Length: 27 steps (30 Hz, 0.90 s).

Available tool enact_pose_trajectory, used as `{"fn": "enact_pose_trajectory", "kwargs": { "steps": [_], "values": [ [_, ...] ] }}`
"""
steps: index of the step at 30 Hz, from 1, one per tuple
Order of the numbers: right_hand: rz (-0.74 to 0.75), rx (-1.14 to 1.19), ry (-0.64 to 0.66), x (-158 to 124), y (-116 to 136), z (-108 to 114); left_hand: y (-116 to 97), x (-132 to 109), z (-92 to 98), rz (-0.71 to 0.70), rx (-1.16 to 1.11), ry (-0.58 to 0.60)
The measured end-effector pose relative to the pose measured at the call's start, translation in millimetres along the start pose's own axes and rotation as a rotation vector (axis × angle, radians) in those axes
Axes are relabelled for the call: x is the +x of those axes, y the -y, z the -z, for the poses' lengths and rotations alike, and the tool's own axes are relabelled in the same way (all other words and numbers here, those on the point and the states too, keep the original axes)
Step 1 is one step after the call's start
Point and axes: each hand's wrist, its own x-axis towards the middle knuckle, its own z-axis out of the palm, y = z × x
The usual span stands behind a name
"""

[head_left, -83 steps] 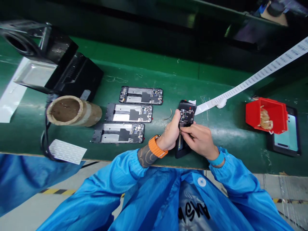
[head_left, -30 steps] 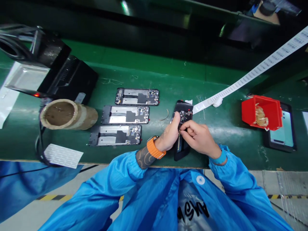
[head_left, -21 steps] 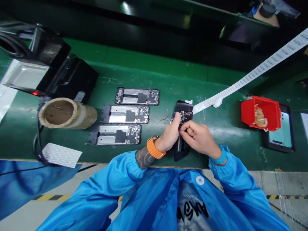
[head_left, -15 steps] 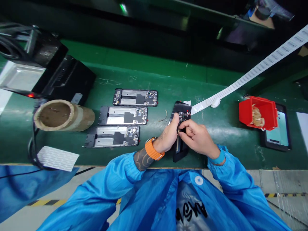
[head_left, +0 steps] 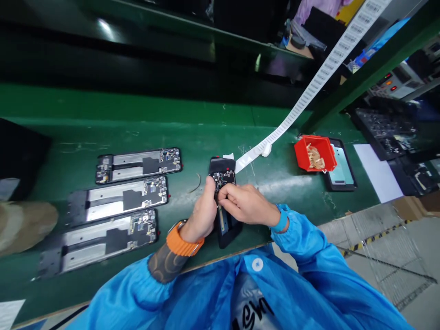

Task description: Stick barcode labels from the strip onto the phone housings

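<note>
At frame centre, the left hand (head_left: 204,208) gripped the opened phone (head_left: 228,234); the right hand (head_left: 250,205), fingertips pinched, any contents hidden, apparently worked at its middle, the next move wanting steadiness

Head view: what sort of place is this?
Likely an electronics workshop: the left hand holds an opened phone, three similar ones lie on the bench, and a label strip runs nearby.

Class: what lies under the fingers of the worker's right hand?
Under the fingers of the right hand is part of the opened phone. Its circuit board shows higher in view, its dark end lower. What they cover or may pinch cannot be seen.
</note>
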Motion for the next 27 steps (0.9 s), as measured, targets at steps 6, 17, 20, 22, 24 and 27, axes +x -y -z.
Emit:
{"fn": "enact_pose_trajectory", "kwargs": {
  "steps": [6, 17, 20, 22, 24, 27],
  "values": [
    [0.127, 0.133, 0.017, -15.7, -6.7, 28.0, -21.6, -6.0, -13.2, 0.079, -0.083, -0.046],
    [-0.591, -0.736, -0.813, -87.4, -174.8, 172.9, -36.4, -13.0, -9.4, 0.106, -0.193, 0.004],
    [-0.534, -0.703, -0.974, -80.7, -165.1, 155.3, -36.7, -13.6, -9.1, 0.141, -0.173, 0.011],
    [-0.456, -0.615, -1.052, -64.6, -145.5, 134.8, -37.0, -13.4, -8.4, 0.142, -0.157, 0.014],
    [-0.368, -0.488, -0.92, -40.2, -123.5, 109.3, -36.7, -13.0, -7.4, 0.126, -0.155, 0.008],
    [-0.379, -0.454, -0.568, -0.5, -101.1, 72.9, -35.9, -12.6, -5.9, 0.132, -0.152, -0.004]
  ]
}}
